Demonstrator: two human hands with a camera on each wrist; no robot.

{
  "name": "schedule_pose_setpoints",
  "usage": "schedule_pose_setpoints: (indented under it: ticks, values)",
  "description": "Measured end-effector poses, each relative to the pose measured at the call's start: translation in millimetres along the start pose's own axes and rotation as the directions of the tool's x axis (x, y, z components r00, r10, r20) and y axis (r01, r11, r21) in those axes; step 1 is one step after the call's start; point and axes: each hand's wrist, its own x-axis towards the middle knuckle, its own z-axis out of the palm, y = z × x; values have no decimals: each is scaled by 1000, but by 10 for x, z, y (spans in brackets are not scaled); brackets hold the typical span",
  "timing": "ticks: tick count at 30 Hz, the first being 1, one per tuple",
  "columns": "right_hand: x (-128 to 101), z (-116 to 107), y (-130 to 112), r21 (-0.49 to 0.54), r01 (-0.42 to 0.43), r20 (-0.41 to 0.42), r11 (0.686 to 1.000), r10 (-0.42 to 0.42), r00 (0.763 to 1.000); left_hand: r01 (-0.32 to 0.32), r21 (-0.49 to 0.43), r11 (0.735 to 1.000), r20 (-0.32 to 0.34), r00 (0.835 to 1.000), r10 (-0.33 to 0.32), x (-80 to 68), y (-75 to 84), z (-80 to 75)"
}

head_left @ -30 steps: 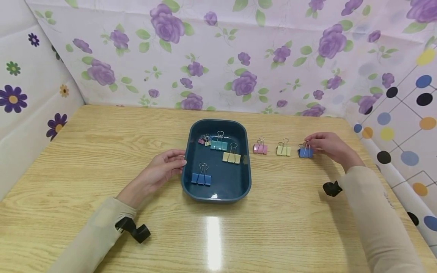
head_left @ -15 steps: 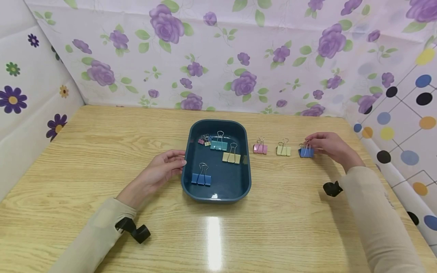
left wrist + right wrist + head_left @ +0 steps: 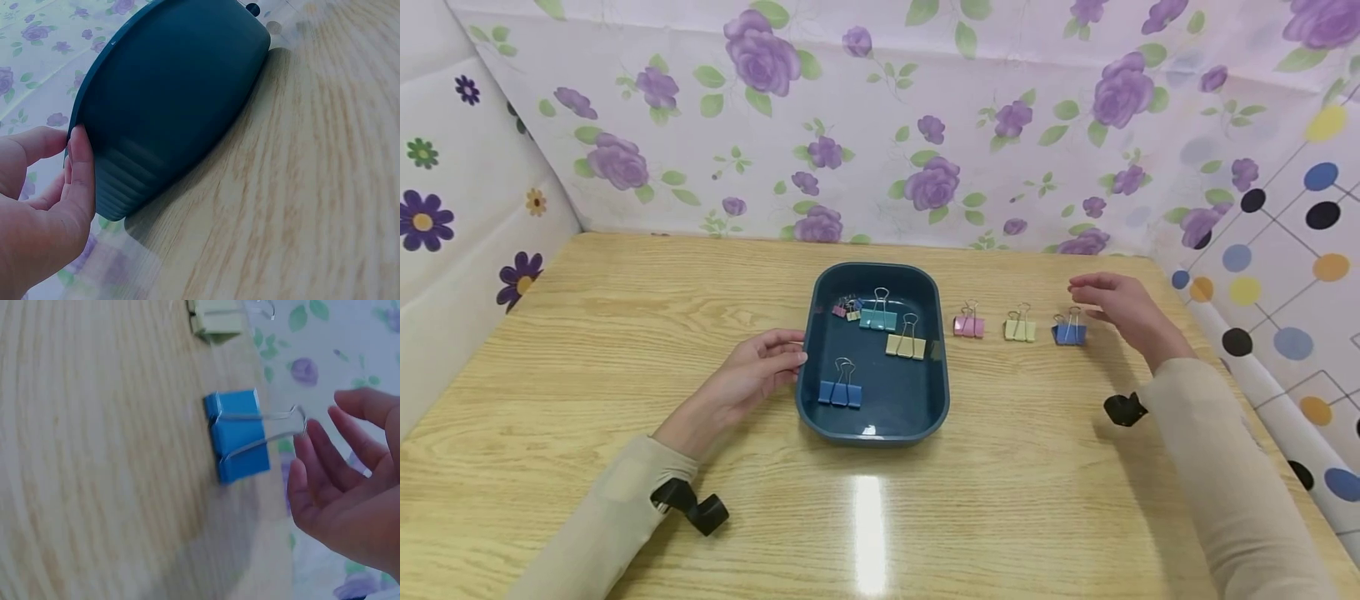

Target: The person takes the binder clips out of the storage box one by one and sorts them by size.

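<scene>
My left hand [image 3: 758,367] rests its fingertips against the left side of a dark blue plastic tray [image 3: 898,404]; in the left wrist view the fingers lie at the rim and outer wall. My right hand [image 3: 1123,308] is beside a blue binder clip [image 3: 1069,335] at the right end of a row, fingers loosely bent and holding nothing. The right wrist view shows that clip [image 3: 240,437] standing with its wire handles up, the fingertips just off them. To its left stand a yellow binder clip [image 3: 1019,331] and a pink binder clip [image 3: 968,326].
The tray holds a large teal clip [image 3: 877,319], a large yellow clip [image 3: 906,347], a large blue clip [image 3: 840,393] and several tiny clips [image 3: 848,309] at its back left. A flowered cloth [image 3: 865,125] hangs behind the wooden table [image 3: 1015,483].
My right hand has let go of the blue binder clip's handle and risen slightly up and back from it. The clip stays standing. My left hand remains at the tray.
</scene>
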Motion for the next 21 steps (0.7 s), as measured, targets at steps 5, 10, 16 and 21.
schedule_pose_setpoints:
  ticks: [5, 10, 16, 21]
  values:
    - [21, 138, -243, -20, 15, -95, 1000, -17, 995, -3, 1, 1000, -2, 1000, 3, -1, -1, -4]
    - [19, 325, -499, -37, 39, -120, 999, -43, 992, -6, 6, 1000, -1, 1000, 6, 5, -8, -11]
    - [-37, 623, -790, -49, 62, -50, 997, -65, 997, -9, 8, 1000, -3, 1000, 9, 0, -12, -15]
    - [-110, 884, -979, -53, 72, 21, 996, -71, 997, -7, 6, 1000, -5, 1000, 7, 4, -17, -19]
